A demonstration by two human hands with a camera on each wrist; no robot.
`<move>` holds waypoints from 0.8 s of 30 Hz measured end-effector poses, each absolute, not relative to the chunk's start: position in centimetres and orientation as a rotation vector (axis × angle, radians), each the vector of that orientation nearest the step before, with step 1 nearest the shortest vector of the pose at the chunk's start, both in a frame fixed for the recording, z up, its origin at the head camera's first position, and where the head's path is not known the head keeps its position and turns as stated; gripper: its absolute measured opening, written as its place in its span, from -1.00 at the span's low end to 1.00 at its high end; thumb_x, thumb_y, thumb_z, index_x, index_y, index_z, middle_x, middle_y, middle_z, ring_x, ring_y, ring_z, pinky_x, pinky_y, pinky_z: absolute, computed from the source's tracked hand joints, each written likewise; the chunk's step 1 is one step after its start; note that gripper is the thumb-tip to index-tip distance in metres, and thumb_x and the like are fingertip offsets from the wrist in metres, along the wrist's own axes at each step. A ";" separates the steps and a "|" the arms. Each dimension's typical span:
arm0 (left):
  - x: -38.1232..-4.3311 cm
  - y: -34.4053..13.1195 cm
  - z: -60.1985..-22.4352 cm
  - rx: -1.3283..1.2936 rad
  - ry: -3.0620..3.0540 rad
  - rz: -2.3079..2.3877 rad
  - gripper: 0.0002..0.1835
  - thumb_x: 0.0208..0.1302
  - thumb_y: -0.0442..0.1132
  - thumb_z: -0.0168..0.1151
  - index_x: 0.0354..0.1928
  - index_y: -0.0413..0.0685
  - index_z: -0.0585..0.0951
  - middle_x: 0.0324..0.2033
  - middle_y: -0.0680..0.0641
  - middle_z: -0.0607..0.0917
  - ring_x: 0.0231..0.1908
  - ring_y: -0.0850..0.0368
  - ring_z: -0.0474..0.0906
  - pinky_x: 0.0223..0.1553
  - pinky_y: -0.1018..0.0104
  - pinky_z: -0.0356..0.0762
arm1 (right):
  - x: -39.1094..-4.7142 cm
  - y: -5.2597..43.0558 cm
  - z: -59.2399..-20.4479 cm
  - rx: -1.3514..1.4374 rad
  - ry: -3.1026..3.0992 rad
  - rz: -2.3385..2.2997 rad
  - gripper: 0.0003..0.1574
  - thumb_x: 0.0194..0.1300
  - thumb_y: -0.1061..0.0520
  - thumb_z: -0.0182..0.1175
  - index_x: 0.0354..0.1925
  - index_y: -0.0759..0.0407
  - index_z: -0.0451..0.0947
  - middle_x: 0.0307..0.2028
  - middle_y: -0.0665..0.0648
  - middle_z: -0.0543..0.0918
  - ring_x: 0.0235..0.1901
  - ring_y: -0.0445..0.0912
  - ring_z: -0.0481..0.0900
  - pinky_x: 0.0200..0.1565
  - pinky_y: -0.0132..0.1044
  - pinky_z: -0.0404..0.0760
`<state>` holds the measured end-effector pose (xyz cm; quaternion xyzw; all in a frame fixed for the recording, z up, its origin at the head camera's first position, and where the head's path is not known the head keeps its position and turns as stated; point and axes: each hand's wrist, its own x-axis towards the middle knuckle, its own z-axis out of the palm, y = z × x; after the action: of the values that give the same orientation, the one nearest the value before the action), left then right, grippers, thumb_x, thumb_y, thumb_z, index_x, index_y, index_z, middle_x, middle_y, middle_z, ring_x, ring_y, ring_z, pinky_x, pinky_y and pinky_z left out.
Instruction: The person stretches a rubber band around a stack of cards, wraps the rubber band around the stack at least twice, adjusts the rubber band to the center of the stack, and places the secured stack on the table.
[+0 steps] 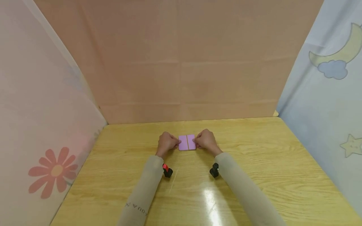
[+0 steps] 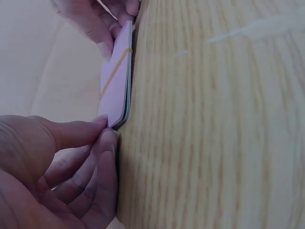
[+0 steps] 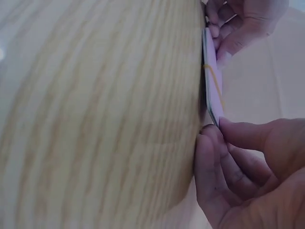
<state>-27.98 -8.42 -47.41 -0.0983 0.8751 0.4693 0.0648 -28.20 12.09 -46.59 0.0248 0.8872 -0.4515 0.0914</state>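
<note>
Between my two hands lies a thin stack of pinkish-purple cards (image 1: 183,142) with rounded corners, just at or above the tabletop. A tan rubber band (image 1: 187,142) runs across its middle. My left hand (image 1: 167,142) pinches the stack's left edge between thumb and fingers. On the opposite edge, my right hand (image 1: 206,140) pinches it the same way. Several thin layers, some darker or greenish, show along the side of the stack (image 2: 125,95) in the left wrist view. The right wrist view shows the thumb on top and fingers at the underside edge.
The wooden table (image 1: 135,141) reaches back to a plain peach cloth wall (image 1: 181,62). Cloth side walls stand at left, with a flower (image 1: 56,171), and at right, with a moon (image 1: 345,47). Black wrist mounts (image 1: 214,170) sit by the sleeve cuffs.
</note>
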 end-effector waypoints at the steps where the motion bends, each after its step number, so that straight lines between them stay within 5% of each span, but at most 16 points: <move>1: -28.0 -8.4 -47.4 -0.295 2.647 1.414 -0.84 0.21 -0.24 0.57 -0.44 -0.18 0.83 -0.59 -0.04 0.77 -0.57 0.20 0.62 -0.53 0.48 0.50 | -28.2 12.1 -46.6 0.070 2.660 -1.325 -0.81 0.33 0.20 0.43 -0.35 0.35 0.81 -0.53 0.19 0.79 -0.60 -0.15 0.69 -0.49 -0.35 0.72; 18: -27.6 -8.7 -47.2 -0.249 2.655 1.451 -0.86 0.23 -0.26 0.55 -0.40 -0.20 0.84 -0.56 -0.05 0.79 -0.56 0.20 0.64 -0.50 0.47 0.55 | -27.8 12.6 -46.8 0.048 2.661 -1.353 -0.74 0.35 0.15 0.43 -0.39 0.34 0.80 -0.53 0.19 0.78 -0.60 -0.15 0.68 -0.49 -0.36 0.71; 24: -27.4 -9.6 -46.9 -0.160 2.801 1.357 -0.82 0.26 -0.16 0.50 -0.38 -0.13 0.85 -0.46 -0.07 0.83 -0.50 0.17 0.57 -0.47 0.43 0.44 | -27.3 13.7 -46.3 0.025 2.716 -1.319 -0.59 0.44 -0.01 0.35 -0.37 0.31 0.80 -0.53 0.17 0.77 -0.62 -0.16 0.60 -0.51 -0.39 0.59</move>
<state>-27.37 -9.64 -46.93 -0.0512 0.8988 0.4352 0.0124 -27.33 13.75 -46.29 0.0081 0.8978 -0.4361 0.0609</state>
